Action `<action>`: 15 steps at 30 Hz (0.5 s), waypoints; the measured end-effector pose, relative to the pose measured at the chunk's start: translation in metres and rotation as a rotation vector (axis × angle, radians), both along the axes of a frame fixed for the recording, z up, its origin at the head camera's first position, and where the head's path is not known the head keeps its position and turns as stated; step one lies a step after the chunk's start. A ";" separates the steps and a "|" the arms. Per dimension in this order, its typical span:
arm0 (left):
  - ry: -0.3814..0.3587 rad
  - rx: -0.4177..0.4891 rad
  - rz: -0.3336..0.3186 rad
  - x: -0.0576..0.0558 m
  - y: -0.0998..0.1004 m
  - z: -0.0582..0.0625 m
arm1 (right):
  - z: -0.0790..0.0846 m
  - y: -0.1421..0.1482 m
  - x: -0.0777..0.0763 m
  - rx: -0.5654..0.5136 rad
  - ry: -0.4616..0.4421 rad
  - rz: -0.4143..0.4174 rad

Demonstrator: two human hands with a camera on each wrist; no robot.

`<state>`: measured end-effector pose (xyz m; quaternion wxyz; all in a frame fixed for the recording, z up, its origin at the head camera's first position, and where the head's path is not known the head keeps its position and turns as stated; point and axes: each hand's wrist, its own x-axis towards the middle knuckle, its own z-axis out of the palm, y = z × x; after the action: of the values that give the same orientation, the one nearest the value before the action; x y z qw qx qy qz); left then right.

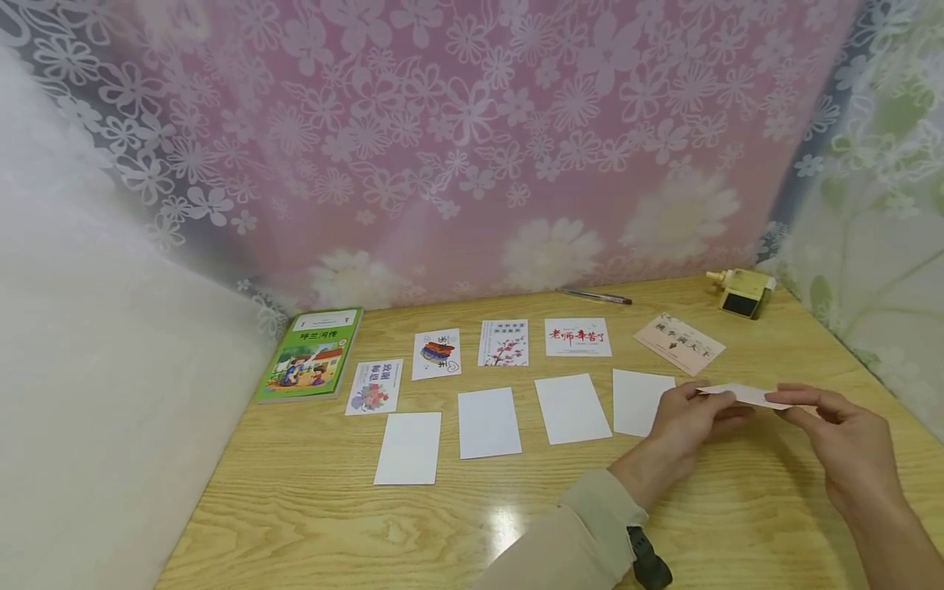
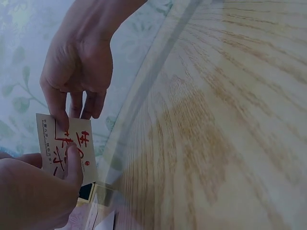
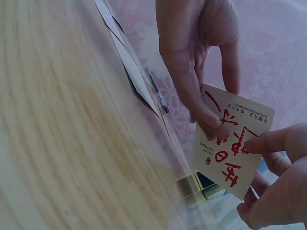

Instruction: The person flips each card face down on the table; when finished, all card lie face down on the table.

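Note:
Both hands hold one greeting card [image 1: 745, 396] above the right side of the wooden table. Red brush-style characters and small "HAPPY BIRTHDAY" print cover its face in the right wrist view. My left hand [image 1: 689, 418] pinches the card's left end, thumb on the printed face [image 2: 56, 143]. At the opposite end, my right hand [image 1: 855, 442] pinches it between thumb and fingers. Just left of the hands lies a blank white card [image 1: 640, 401], partly covered by the left hand. Behind them, a pink card [image 1: 680, 342] with dark characters lies slanted.
More white cards [image 1: 490, 423] form a front row; printed cards [image 1: 504, 342] lie in a row behind. A green picture book [image 1: 310, 356] is at the left. Near the curtain [image 1: 457, 147] are a pen [image 1: 596, 296] and a yellow object with a dark panel [image 1: 743, 292].

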<state>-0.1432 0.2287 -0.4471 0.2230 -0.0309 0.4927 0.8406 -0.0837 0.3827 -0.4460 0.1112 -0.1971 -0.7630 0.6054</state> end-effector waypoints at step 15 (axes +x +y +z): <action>-0.062 0.017 -0.044 0.000 -0.006 -0.004 | -0.013 0.005 0.002 -0.194 0.062 0.055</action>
<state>-0.1432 0.2228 -0.4513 0.2570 -0.0443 0.4790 0.8382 -0.0815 0.3880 -0.4585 0.0985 -0.1672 -0.7023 0.6849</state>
